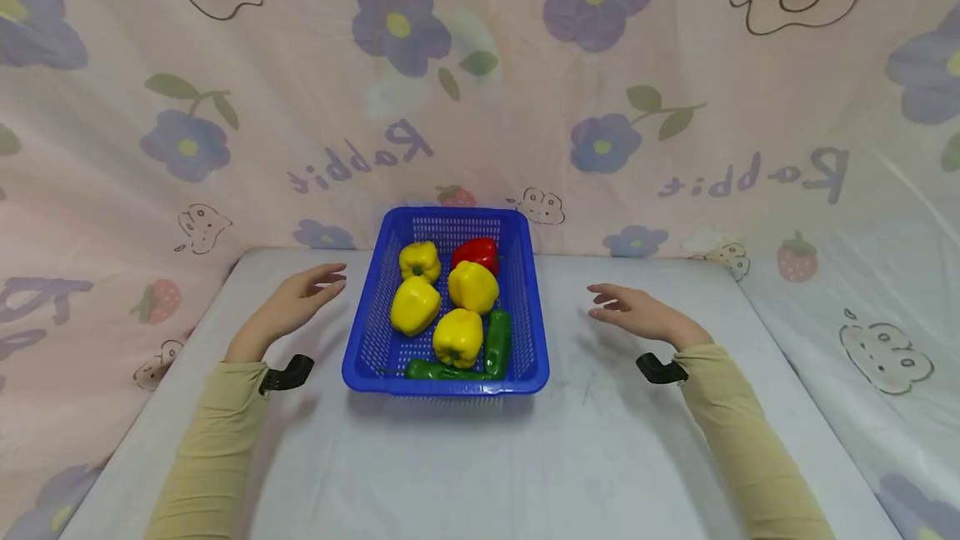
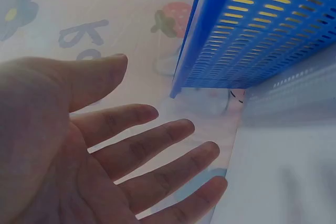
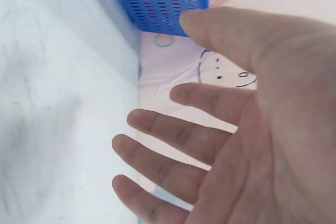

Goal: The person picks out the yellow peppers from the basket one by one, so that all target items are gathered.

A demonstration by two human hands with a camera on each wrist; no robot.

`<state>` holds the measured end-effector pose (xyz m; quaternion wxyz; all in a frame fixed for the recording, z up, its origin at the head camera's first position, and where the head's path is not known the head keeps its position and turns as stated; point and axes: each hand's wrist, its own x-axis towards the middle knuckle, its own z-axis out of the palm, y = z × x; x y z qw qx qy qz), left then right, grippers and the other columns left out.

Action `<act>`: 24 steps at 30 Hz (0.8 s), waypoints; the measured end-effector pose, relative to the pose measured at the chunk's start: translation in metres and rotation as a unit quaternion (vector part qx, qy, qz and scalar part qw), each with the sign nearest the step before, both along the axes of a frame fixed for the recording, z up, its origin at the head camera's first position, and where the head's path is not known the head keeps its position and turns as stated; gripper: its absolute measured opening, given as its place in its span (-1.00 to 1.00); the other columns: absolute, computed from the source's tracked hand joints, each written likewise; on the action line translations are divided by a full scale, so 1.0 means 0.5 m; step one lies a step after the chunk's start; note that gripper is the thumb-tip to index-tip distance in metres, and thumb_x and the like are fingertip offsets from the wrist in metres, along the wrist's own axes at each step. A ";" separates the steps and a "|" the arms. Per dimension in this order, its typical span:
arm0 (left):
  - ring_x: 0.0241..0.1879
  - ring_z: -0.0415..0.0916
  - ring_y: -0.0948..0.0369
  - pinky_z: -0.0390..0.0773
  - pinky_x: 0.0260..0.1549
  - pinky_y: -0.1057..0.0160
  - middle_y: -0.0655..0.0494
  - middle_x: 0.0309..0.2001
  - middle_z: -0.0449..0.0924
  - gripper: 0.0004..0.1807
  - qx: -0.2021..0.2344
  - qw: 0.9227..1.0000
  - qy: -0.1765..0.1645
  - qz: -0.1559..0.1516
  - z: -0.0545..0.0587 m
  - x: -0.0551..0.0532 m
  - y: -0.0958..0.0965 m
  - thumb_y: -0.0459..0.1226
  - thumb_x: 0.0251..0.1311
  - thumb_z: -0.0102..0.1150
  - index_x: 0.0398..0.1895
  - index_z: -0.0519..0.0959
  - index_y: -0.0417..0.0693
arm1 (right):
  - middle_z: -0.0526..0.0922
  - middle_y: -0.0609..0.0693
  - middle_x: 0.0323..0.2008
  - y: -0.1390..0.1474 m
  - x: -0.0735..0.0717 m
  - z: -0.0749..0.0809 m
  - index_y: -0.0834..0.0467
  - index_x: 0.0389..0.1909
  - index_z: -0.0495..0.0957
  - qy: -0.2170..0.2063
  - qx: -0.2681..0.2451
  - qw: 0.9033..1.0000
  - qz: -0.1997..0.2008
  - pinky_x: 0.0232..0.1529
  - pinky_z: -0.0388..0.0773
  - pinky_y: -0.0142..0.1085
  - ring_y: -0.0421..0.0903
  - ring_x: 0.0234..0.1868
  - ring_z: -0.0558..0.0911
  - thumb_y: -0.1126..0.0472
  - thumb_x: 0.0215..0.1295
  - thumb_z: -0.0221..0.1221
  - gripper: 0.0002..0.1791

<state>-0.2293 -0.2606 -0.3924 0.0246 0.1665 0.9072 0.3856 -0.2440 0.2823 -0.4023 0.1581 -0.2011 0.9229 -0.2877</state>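
Observation:
A blue perforated basket (image 1: 538, 332) stands on the white table, between my two hands. Inside lie several yellow bell peppers (image 1: 415, 306), one red bell pepper (image 1: 476, 254) at the back right, and two long green peppers (image 1: 497, 344) along the front and right. To the basket's left my left hand (image 1: 294, 304) is held with its fingers extended, apart from the rim. My right hand (image 1: 632, 309) mirrors it on the other side, farther from the basket. Both palms look bare in the left wrist view and the right wrist view, fingers spread.
The white table (image 1: 450, 473) reaches back to a pink curtain (image 1: 495, 148) printed with flowers and rabbits, which also hangs along both sides. A black wrist mount (image 1: 288, 374) sits at the left cuff, and another black mount (image 1: 662, 368) at the right cuff.

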 end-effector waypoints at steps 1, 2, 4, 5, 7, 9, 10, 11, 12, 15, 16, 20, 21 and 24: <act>0.14 0.38 -0.26 0.42 0.06 -0.19 -0.34 0.21 0.37 -0.44 0.008 1.000 -0.004 -0.003 0.002 0.001 -0.001 -0.18 0.45 -0.07 0.38 0.20 -0.33 | 0.38 0.32 0.22 0.001 0.001 0.004 0.22 0.40 0.18 0.002 -0.006 1.000 0.002 0.16 0.34 0.17 0.24 0.21 0.40 -0.11 0.41 0.04 -0.30; 0.13 0.38 -0.25 0.44 0.05 -0.17 -0.35 0.21 0.37 -0.45 0.017 1.000 -0.008 -0.005 0.003 0.003 -0.001 -0.19 0.45 -0.07 0.37 0.20 -0.34 | 0.38 0.31 0.23 0.001 0.003 0.008 0.22 0.40 0.18 0.003 -0.012 1.000 0.004 0.16 0.34 0.17 0.24 0.22 0.40 -0.11 0.41 0.04 -0.30; 0.12 0.41 -0.22 0.48 0.03 -0.13 -0.36 0.20 0.37 -0.44 0.037 0.999 -0.022 -0.009 0.005 0.005 0.000 -0.19 0.45 -0.07 0.37 0.19 -0.35 | 0.38 0.30 0.23 0.001 0.006 0.018 0.21 0.40 0.18 0.004 -0.026 1.000 0.006 0.17 0.33 0.16 0.24 0.22 0.40 -0.08 0.42 0.04 -0.32; 0.11 0.42 -0.21 0.49 0.02 -0.11 -0.37 0.20 0.37 -0.43 0.048 0.998 -0.029 -0.011 0.005 0.005 0.000 -0.18 0.45 -0.07 0.38 0.18 -0.36 | 0.38 0.29 0.23 0.001 0.007 0.024 0.21 0.41 0.18 0.005 -0.033 0.999 0.007 0.17 0.34 0.15 0.23 0.22 0.40 -0.07 0.42 0.04 -0.32; 0.11 0.43 -0.19 0.51 0.01 -0.07 -0.36 0.21 0.36 -0.41 0.067 0.997 -0.044 -0.011 0.007 0.006 0.001 -0.14 0.44 -0.06 0.38 0.18 -0.35 | 0.38 0.27 0.23 0.000 0.011 0.037 0.20 0.41 0.17 0.009 -0.046 0.999 0.010 0.15 0.36 0.15 0.22 0.22 0.41 -0.05 0.43 0.04 -0.33; 0.12 0.43 -0.18 0.52 0.00 -0.03 -0.36 0.22 0.35 -0.37 0.079 0.995 -0.059 -0.011 0.010 0.008 0.002 -0.10 0.43 -0.04 0.39 0.17 -0.33 | 0.38 0.25 0.24 -0.002 0.013 0.049 0.18 0.42 0.16 0.015 -0.059 0.998 0.010 0.15 0.37 0.14 0.20 0.22 0.41 -0.03 0.43 0.05 -0.34; 0.12 0.42 -0.17 0.52 0.00 -0.01 -0.35 0.23 0.35 -0.36 0.084 0.994 -0.066 -0.010 0.011 0.008 0.002 -0.08 0.42 -0.04 0.40 0.17 -0.32 | 0.37 0.25 0.25 -0.002 0.013 0.055 0.17 0.42 0.16 0.018 -0.065 0.998 0.010 0.14 0.37 0.14 0.19 0.23 0.41 -0.03 0.43 0.05 -0.35; 0.12 0.42 -0.17 0.53 0.00 0.00 -0.35 0.23 0.34 -0.35 0.087 0.994 -0.072 -0.009 0.013 0.009 0.003 -0.07 0.42 -0.03 0.40 0.16 -0.30 | 0.37 0.24 0.25 -0.003 0.013 0.060 0.16 0.42 0.17 0.022 -0.070 0.997 0.010 0.14 0.38 0.13 0.18 0.23 0.41 -0.03 0.43 0.05 -0.35; 0.13 0.42 -0.17 0.53 0.00 0.01 -0.34 0.24 0.34 -0.35 0.092 0.993 -0.079 -0.007 0.015 0.010 0.003 -0.07 0.41 -0.02 0.40 0.16 -0.29 | 0.37 0.23 0.26 -0.004 0.013 0.065 0.15 0.42 0.17 0.027 -0.075 0.997 0.010 0.13 0.39 0.13 0.18 0.23 0.41 -0.03 0.42 0.06 -0.35; 0.14 0.41 -0.16 0.53 0.00 0.01 -0.34 0.25 0.32 -0.35 0.104 0.990 -0.093 -0.005 0.019 0.011 0.004 -0.07 0.41 -0.02 0.42 0.15 -0.26 | 0.38 0.20 0.25 -0.009 0.012 0.078 0.12 0.42 0.19 0.040 -0.090 0.995 0.008 0.13 0.41 0.12 0.16 0.23 0.42 -0.02 0.42 0.06 -0.37; 0.14 0.41 -0.17 0.53 0.00 0.01 -0.34 0.25 0.32 -0.35 0.109 0.989 -0.097 -0.005 0.020 0.012 0.004 -0.08 0.42 -0.02 0.41 0.15 -0.26 | 0.39 0.19 0.25 -0.011 0.013 0.082 0.12 0.41 0.19 0.045 -0.095 0.994 0.009 0.12 0.41 0.11 0.16 0.22 0.42 -0.01 0.42 0.06 -0.38; 0.15 0.39 -0.21 0.54 -0.01 -0.01 -0.35 0.26 0.30 -0.36 0.137 0.984 -0.112 -0.010 0.020 0.012 0.006 -0.10 0.41 -0.01 0.41 0.15 -0.27 | 0.40 0.17 0.24 -0.022 0.014 0.096 0.12 0.40 0.21 0.061 -0.118 0.991 0.013 0.13 0.42 0.09 0.15 0.21 0.43 0.04 0.43 0.06 -0.41; 0.15 0.38 -0.22 0.53 -0.01 -0.01 -0.34 0.26 0.30 -0.36 0.146 0.982 -0.117 -0.012 0.019 0.012 0.006 -0.10 0.41 0.00 0.40 0.16 -0.27 | 0.40 0.16 0.24 -0.025 0.015 0.100 0.12 0.40 0.22 0.063 -0.126 0.990 0.014 0.14 0.42 0.08 0.15 0.21 0.43 0.05 0.43 0.06 -0.42; 0.16 0.35 -0.24 0.54 -0.01 0.00 -0.33 0.27 0.29 -0.35 0.164 0.977 -0.133 -0.020 0.015 0.011 0.008 -0.11 0.39 0.03 0.40 0.16 -0.27 | 0.41 0.13 0.23 -0.037 0.016 0.109 0.10 0.39 0.23 0.064 -0.144 0.987 0.018 0.14 0.42 0.05 0.11 0.21 0.44 0.06 0.43 0.06 -0.44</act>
